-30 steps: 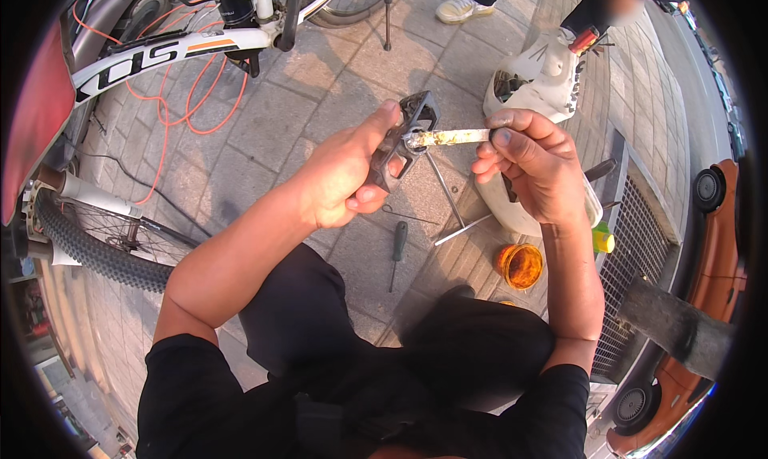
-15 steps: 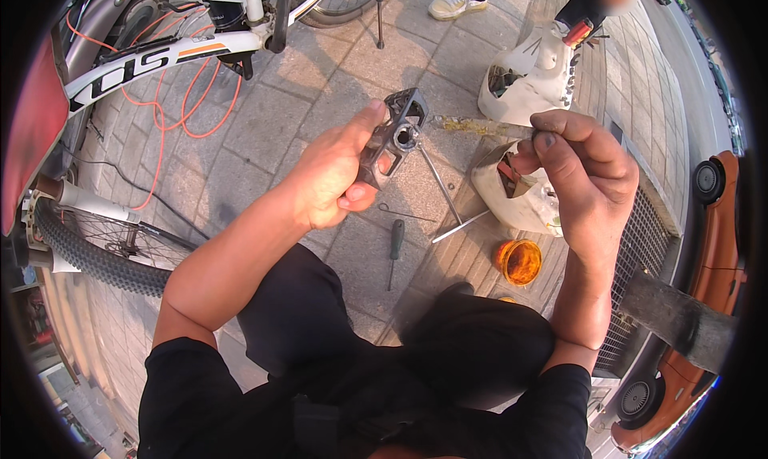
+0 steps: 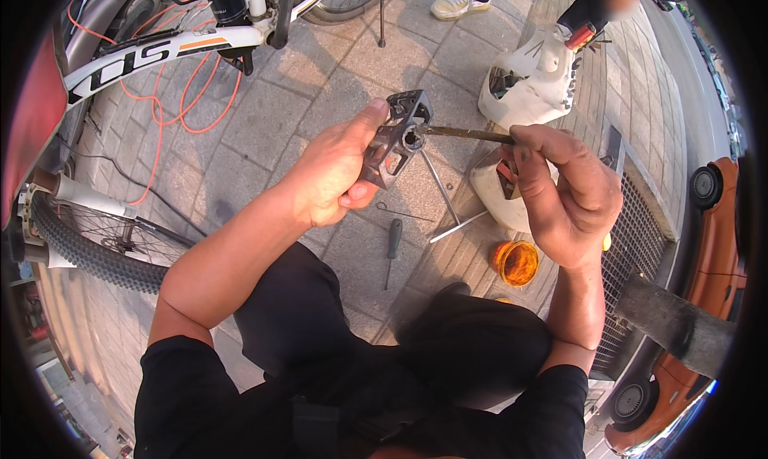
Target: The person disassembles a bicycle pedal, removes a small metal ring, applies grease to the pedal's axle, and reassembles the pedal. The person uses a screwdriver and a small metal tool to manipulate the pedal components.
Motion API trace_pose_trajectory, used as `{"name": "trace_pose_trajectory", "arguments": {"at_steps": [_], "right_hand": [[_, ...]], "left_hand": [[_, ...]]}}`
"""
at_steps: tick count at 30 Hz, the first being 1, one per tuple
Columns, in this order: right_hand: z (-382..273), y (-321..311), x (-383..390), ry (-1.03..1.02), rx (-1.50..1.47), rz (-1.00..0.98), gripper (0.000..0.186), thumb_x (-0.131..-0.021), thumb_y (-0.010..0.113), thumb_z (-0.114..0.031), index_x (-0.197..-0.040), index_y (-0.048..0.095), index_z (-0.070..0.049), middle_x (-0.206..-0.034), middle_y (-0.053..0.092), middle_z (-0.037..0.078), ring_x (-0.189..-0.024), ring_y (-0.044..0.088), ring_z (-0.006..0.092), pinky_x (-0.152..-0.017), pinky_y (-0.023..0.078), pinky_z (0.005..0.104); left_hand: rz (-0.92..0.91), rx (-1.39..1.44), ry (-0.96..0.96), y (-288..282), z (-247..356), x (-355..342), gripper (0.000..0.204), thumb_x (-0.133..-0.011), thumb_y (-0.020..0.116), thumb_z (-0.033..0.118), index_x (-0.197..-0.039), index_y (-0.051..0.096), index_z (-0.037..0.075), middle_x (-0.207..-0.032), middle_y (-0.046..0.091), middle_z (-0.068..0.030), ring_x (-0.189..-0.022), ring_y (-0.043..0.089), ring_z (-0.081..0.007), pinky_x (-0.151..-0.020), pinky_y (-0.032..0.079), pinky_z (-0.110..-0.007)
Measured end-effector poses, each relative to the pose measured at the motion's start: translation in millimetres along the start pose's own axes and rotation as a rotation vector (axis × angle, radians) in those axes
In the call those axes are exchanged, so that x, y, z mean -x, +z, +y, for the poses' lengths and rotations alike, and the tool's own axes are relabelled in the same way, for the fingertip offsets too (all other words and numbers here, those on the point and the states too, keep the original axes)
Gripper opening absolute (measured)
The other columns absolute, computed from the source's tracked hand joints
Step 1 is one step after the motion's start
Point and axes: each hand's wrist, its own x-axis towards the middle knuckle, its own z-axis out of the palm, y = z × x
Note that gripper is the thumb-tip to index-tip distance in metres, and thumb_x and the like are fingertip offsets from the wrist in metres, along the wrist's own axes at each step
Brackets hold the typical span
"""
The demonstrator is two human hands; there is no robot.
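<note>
A black bicycle pedal [image 3: 390,141] is in my left hand [image 3: 332,171], thumb along its top and fingers curled beneath. The round axle hole in its side faces right. Between the thumb and fingers of my right hand [image 3: 570,193] is a thin, stained flat stick [image 3: 468,133]. Its tip is at the rim of that hole; whether it reaches inside I cannot tell. Below the pedal, a T-handled wrench [image 3: 442,188] lies on the paving, near a screwdriver [image 3: 395,236] and a thin bent wire. An open tub of amber grease [image 3: 514,263] stands below my right hand.
Two cut-open white plastic jugs [image 3: 538,71] hold tools at the right. A white bicycle frame [image 3: 180,47], a wheel [image 3: 100,259] and an orange hose [image 3: 157,107] occupy the left. Another person's shoe [image 3: 458,5] is at the top. A metal grate [image 3: 640,227] and orange car [image 3: 712,275] lie right.
My right hand has moved slightly left and down, bringing the stick's tip to the pedal's hole. The stick has turned, showing a darker, narrower side. My left hand keeps its hold on the pedal.
</note>
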Motion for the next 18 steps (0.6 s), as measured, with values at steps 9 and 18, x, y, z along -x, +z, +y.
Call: {"name": "trace_pose_trajectory", "arguments": {"at_steps": [9,18], "right_hand": [[16.7,-4.5,2.4,-0.042,-0.174,0.056,0.016,-0.098,0.073,0.003,-0.114,0.076,0.006,-0.1,0.08,0.013,-0.088,0.079,0.0179,-0.08,0.06,0.0281],[25.7,-5.5,-1.7,-0.02,-0.241,-0.093,0.015,-0.101,0.073,0.002,-0.115,0.076,0.007,-0.102,0.08,0.012,-0.093,0.077,0.0157,-0.083,0.059,0.0267]], "left_hand": [[-0.009,0.002,-0.014,-1.8,0.6,-1.4,0.053,-0.113,0.054,0.052,-0.093,0.058,0.004,-0.073,0.055,-0.0053,-0.04,0.038,-0.0091,-0.034,0.024,-0.025],[-0.051,-0.044,-0.056,-2.7,-2.1,-3.2,0.058,-0.11,0.056,0.06,-0.082,0.052,0.009,-0.058,0.044,-0.0009,-0.035,0.03,-0.009,-0.033,0.021,-0.026]]}}
